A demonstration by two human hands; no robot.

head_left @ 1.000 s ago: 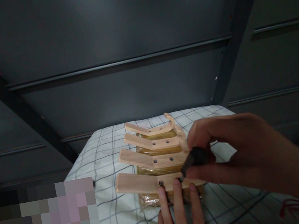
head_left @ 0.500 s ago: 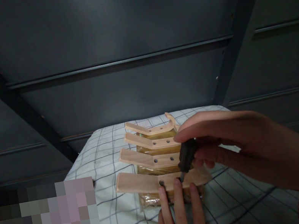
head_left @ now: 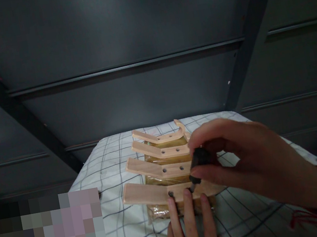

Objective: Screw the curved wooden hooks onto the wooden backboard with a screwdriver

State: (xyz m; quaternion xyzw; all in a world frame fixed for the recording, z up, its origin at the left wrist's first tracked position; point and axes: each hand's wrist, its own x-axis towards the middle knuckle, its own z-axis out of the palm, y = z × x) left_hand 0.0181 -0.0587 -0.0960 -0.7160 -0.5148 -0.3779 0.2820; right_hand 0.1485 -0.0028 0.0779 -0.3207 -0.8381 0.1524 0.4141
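My right hand (head_left: pixel 239 157) grips the black handle of a short screwdriver (head_left: pixel 201 160) between thumb and fingers. Its tip points down at the right-hand hole of the nearest pale wooden hook piece (head_left: pixel 147 194). My left hand (head_left: pixel 191 227), a ring on one finger, lies with fingers stretched and spread. Its fingertips rest on that piece's near edge, the middle one beside the screwdriver tip. A dark screw (head_left: pixel 171 194) shows in the left hole. Several similar wooden strips lie behind, across a brownish block wrapped in clear plastic (head_left: pixel 162 211). My right hand hides their right ends.
Underneath is a white cloth with dark checked lines (head_left: pixel 107 176), covering a raised surface. A dark grey panelled wall (head_left: pixel 131 103) with metal bars rises directly behind. The lower left corner is pixelated.
My right hand has turned around the screwdriver handle, its thumb now lying across the front. The screwdriver tip stays at the same hole, and my left hand has hardly moved.
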